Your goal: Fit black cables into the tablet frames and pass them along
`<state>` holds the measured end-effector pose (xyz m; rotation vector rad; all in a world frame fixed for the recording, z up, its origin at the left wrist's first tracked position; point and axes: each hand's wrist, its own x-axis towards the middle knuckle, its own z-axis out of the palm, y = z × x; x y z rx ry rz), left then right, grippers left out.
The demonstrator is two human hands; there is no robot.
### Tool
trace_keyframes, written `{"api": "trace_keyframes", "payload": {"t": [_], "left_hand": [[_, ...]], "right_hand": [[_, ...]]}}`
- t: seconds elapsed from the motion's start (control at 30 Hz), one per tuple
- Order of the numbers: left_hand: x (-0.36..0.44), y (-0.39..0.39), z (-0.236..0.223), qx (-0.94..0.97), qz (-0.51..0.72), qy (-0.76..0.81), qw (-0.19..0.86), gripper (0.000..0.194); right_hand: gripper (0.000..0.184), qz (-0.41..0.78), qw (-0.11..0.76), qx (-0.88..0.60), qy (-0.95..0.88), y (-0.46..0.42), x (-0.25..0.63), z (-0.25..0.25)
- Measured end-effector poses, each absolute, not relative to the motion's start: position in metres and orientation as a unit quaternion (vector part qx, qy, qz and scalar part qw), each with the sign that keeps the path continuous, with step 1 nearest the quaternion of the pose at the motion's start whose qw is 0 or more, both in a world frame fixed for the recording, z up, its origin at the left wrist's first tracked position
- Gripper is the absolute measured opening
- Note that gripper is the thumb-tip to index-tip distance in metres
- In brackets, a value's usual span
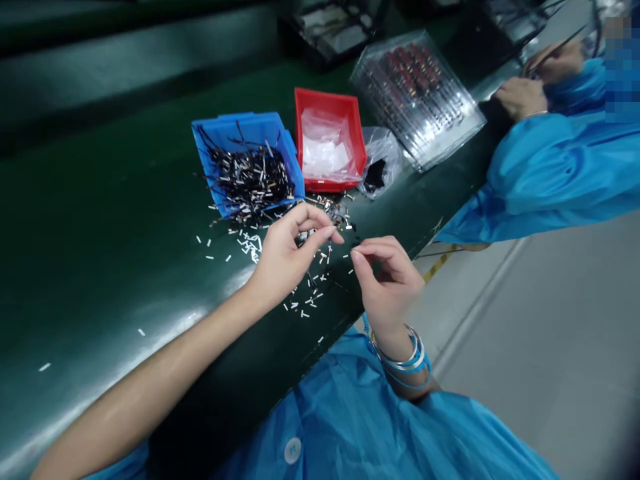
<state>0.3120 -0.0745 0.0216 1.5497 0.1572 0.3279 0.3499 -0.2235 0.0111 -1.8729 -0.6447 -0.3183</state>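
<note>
My left hand [287, 250] hovers over the scattered pieces in front of the blue bin, its thumb and forefinger pinched together. Whatever sits in that pinch, if anything, is too small to make out. Just to its right, my right hand [390, 280] is also closed in a pinch, with a tiny dark bit at the fingertips that I cannot name. Black cable-like parts with white and gold ends fill the blue bin [299, 160]. Small white strips [250, 245] lie loose on the green table around my left hand.
Beside the blue bin stands a red bin [359, 133] lined with a clear bag. A plastic bag [393, 160] with something black lies next to it. Stacked clear trays [425, 107] hold rows of parts. At the right, a co-worker's hands [523, 97] work over the table [125, 220].
</note>
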Motion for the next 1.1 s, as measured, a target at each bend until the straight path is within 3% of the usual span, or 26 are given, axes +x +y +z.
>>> {"api": "trace_keyframes", "payload": {"t": [0.07,0.23,0.57,0.9,1.1], "left_hand": [[0.315,-0.069,0.027,0.633,0.142,0.084,0.757,0.011],[0.314,-0.053,0.047,0.591,0.138,0.105,0.788,0.027],[0.300,-0.046,0.074,0.614,0.111,0.124,0.772,0.009],[0.294,-0.045,0.082,0.613,0.102,0.124,0.774,0.003],[0.294,-0.047,0.090,0.650,0.087,0.141,0.742,0.014]], "right_hand": [[0.005,-0.151,0.542,-0.773,-0.294,-0.216,0.354,0.020],[0.005,-0.198,0.536,-0.742,-0.351,-0.194,0.364,0.047],[0.016,-0.263,0.464,-0.710,-0.461,-0.178,0.367,0.071],[0.013,-0.308,0.397,-0.710,-0.492,-0.177,0.365,0.074],[0.015,-0.326,0.355,-0.705,-0.520,-0.177,0.368,0.072]]}}
